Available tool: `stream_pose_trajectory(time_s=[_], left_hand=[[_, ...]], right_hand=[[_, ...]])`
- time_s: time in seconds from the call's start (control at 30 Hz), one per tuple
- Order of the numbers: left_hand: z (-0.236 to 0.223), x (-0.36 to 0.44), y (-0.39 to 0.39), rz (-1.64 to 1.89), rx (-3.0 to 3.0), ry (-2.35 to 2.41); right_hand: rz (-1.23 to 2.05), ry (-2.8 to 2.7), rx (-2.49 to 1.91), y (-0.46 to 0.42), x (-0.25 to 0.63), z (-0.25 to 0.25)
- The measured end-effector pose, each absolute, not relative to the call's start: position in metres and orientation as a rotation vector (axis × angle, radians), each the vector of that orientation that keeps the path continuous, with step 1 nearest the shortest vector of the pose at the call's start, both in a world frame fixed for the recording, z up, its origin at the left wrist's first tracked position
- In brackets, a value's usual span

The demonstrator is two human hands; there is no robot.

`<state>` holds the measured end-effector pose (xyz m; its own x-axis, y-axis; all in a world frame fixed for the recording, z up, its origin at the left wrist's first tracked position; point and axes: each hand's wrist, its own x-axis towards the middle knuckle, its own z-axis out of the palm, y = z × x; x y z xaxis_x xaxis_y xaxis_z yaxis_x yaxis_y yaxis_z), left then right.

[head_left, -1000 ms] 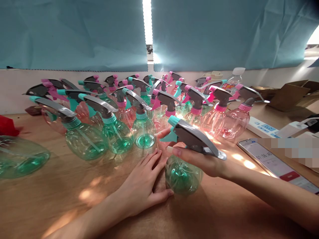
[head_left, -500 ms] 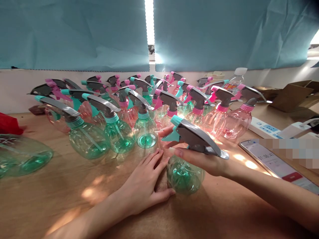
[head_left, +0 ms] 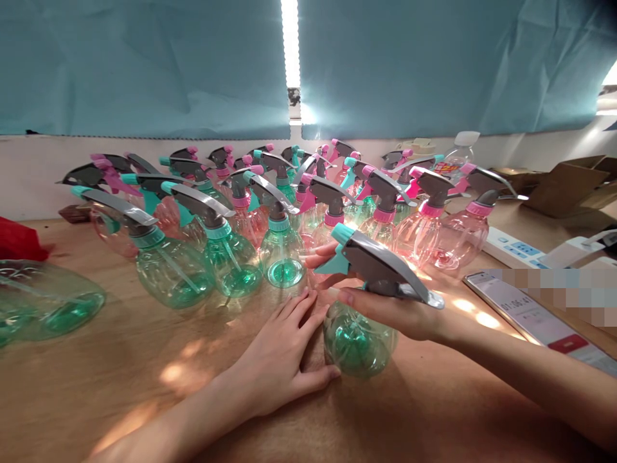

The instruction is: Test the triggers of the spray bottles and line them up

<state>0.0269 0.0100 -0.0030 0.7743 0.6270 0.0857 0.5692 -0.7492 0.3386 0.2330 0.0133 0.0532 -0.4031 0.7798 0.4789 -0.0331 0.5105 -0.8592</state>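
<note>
A clear green spray bottle (head_left: 360, 341) with a grey head and teal nozzle and trigger stands upright in front of me. My right hand (head_left: 385, 308) is round its neck, just below the spray head, with the fingers reaching behind the teal trigger. The far side of that grip is hidden. My left hand (head_left: 284, 347) lies flat on the wooden table (head_left: 202, 411), fingers stretched out and holding nothing. Its thumb tip is at the lower left side of the bottle. Nearest beyond my left fingers is another green spray bottle (head_left: 282, 260).
Several green and pink spray bottles (head_left: 332, 209) crowd the back of the table. A green bottle (head_left: 62, 302) lies at the left near red material (head_left: 19, 241). To the right are a phone (head_left: 530, 315), a power strip (head_left: 513, 247) and a cardboard box (head_left: 569, 186).
</note>
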Motion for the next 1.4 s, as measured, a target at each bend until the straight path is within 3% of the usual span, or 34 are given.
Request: stream_pose_trajectory(time_s=[1.4], left_hand=[[0.0013, 0.0283, 0.0098, 0.296, 2.65, 0.898]], right_hand=[[0.761, -1.899, -0.746, 0.0114, 0.2343, 0.0478]])
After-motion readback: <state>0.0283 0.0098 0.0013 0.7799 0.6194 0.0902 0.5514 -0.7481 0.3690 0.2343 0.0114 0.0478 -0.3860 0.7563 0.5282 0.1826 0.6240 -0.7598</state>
